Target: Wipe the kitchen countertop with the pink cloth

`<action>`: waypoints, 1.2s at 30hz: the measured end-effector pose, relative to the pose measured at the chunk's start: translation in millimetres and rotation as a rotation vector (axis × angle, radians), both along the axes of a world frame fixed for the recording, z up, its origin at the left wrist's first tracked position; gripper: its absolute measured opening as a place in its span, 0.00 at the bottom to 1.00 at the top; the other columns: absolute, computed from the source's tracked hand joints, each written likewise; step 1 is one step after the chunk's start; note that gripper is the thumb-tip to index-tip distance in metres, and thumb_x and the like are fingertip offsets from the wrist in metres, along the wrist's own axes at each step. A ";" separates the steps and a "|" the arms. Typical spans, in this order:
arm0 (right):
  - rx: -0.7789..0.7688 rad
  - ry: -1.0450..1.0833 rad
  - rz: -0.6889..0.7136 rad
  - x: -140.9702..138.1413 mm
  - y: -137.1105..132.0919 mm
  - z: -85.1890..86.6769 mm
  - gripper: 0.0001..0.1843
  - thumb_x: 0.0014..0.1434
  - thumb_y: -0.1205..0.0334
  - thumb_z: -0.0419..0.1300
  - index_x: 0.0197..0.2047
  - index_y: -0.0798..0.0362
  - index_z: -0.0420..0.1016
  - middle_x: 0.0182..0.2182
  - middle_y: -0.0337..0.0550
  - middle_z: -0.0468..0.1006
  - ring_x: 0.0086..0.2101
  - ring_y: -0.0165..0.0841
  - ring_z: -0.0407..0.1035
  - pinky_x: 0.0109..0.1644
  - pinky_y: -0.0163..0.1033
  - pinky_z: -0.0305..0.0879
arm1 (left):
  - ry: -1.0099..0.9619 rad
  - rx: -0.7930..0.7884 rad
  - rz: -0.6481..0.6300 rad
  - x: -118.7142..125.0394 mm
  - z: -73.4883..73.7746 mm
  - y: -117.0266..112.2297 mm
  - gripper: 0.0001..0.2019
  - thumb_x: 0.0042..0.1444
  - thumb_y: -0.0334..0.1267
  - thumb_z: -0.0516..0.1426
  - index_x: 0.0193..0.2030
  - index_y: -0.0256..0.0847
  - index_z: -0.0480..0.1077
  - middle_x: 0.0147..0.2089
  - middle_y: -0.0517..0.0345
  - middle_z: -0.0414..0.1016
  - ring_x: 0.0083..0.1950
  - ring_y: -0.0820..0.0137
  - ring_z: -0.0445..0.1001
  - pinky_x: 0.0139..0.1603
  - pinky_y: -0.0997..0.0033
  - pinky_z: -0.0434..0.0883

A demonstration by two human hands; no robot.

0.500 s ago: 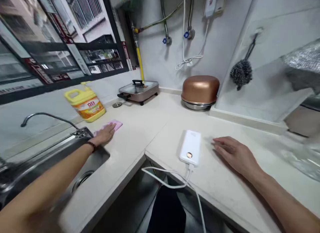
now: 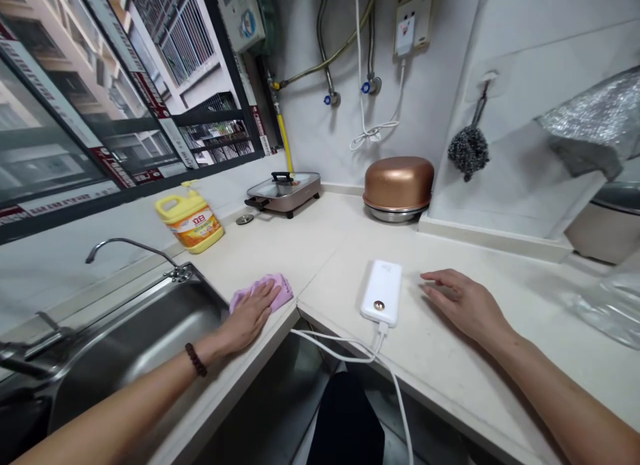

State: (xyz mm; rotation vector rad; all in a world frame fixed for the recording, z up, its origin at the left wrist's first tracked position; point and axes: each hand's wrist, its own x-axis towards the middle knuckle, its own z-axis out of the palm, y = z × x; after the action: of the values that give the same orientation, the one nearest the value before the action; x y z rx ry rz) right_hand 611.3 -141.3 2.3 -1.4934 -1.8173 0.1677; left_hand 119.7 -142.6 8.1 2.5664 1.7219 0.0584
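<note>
My left hand [image 2: 250, 314] lies flat on a pink cloth [image 2: 281, 290], fingers stretched out and pressing it to the countertop near the inner corner, just right of the sink. Part of the cloth is hidden under the palm. On the other side, my right hand [image 2: 466, 304] rests on the counter, loosely bent, with thumb and fingers apart and nothing in it. Left of its fingertips lies a white power bank [image 2: 382, 288], a small gap between them. A white cable [image 2: 395, 378] runs from the power bank's near end over the counter edge.
A steel sink [image 2: 150, 332] with a tap [image 2: 130, 244] lies at left. Behind it stand a yellow detergent jug [image 2: 193, 222] and a lidded electric pan [image 2: 285, 193]. A copper-coloured pot [image 2: 399, 184] sits at the back. A clear container [image 2: 610, 305] is at far right.
My left hand has slid the pink cloth right and towards me, from beside the tap to the counter's inner corner. My right hand has stayed almost still.
</note>
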 end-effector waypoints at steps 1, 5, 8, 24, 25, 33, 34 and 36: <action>-0.001 0.000 0.006 -1.7 -0.1 0.2 0.14 0.61 0.51 0.58 0.48 0.43 0.78 0.47 0.41 0.79 0.38 0.38 0.76 0.41 0.45 0.74 | 0.000 -0.014 -0.021 6.1 2.0 3.5 0.29 0.70 0.50 0.34 0.76 0.50 0.42 0.77 0.56 0.37 0.77 0.61 0.39 0.73 0.45 0.47; -0.002 0.014 0.033 -5.0 -0.1 1.0 0.13 0.61 0.53 0.58 0.48 0.42 0.78 0.46 0.41 0.78 0.38 0.38 0.75 0.43 0.45 0.74 | -0.016 -0.061 -0.127 32.3 5.7 37.3 0.29 0.70 0.49 0.34 0.76 0.47 0.42 0.78 0.55 0.36 0.77 0.64 0.36 0.74 0.48 0.43; -0.004 0.029 0.030 -4.9 -0.5 1.7 0.13 0.61 0.54 0.59 0.48 0.43 0.78 0.46 0.41 0.78 0.39 0.38 0.75 0.43 0.44 0.74 | -0.015 -0.091 -0.183 59.1 8.3 72.3 0.29 0.70 0.47 0.35 0.76 0.45 0.42 0.78 0.55 0.35 0.77 0.64 0.34 0.74 0.47 0.42; -0.021 0.007 -0.019 5.6 7.1 -2.1 0.12 0.61 0.56 0.59 0.48 0.43 0.78 0.45 0.41 0.78 0.38 0.37 0.75 0.43 0.44 0.73 | 0.033 -0.076 -0.168 190.4 5.6 192.7 0.29 0.68 0.43 0.35 0.75 0.46 0.42 0.78 0.55 0.36 0.77 0.62 0.36 0.73 0.47 0.43; -0.020 0.008 -0.023 6.4 7.7 -2.5 0.12 0.61 0.56 0.59 0.47 0.44 0.78 0.45 0.41 0.78 0.38 0.37 0.75 0.42 0.44 0.73 | 0.032 -0.074 -0.179 190.5 5.3 191.0 0.29 0.68 0.43 0.35 0.75 0.46 0.42 0.78 0.55 0.36 0.77 0.62 0.36 0.73 0.47 0.42; -0.019 0.001 -0.023 10.0 7.7 -3.2 0.13 0.61 0.56 0.58 0.47 0.45 0.78 0.45 0.42 0.78 0.38 0.37 0.75 0.43 0.44 0.72 | -0.008 -0.116 -0.329 184.8 13.5 136.4 0.29 0.69 0.45 0.34 0.75 0.47 0.42 0.78 0.55 0.33 0.77 0.61 0.33 0.73 0.44 0.41; -0.023 0.000 -0.020 10.5 6.9 -2.5 0.13 0.61 0.56 0.58 0.48 0.46 0.78 0.45 0.43 0.78 0.38 0.37 0.75 0.43 0.44 0.72 | -0.014 -0.122 -0.344 182.7 14.6 126.9 0.29 0.69 0.46 0.34 0.75 0.48 0.42 0.78 0.56 0.34 0.77 0.61 0.32 0.73 0.44 0.40; -0.027 0.000 -0.016 11.6 5.3 -1.2 0.13 0.61 0.57 0.58 0.48 0.46 0.78 0.45 0.43 0.79 0.38 0.37 0.75 0.44 0.45 0.72 | -0.026 -0.132 -0.379 176.5 15.7 108.7 0.28 0.70 0.46 0.34 0.75 0.50 0.42 0.78 0.57 0.34 0.77 0.62 0.32 0.73 0.45 0.40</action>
State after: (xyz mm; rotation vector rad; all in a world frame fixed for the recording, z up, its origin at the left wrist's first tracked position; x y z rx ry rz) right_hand 622.9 -135.9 1.1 -1.5264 -1.8093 0.1851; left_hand 296.2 -33.9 23.9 2.7248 1.1604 -0.0362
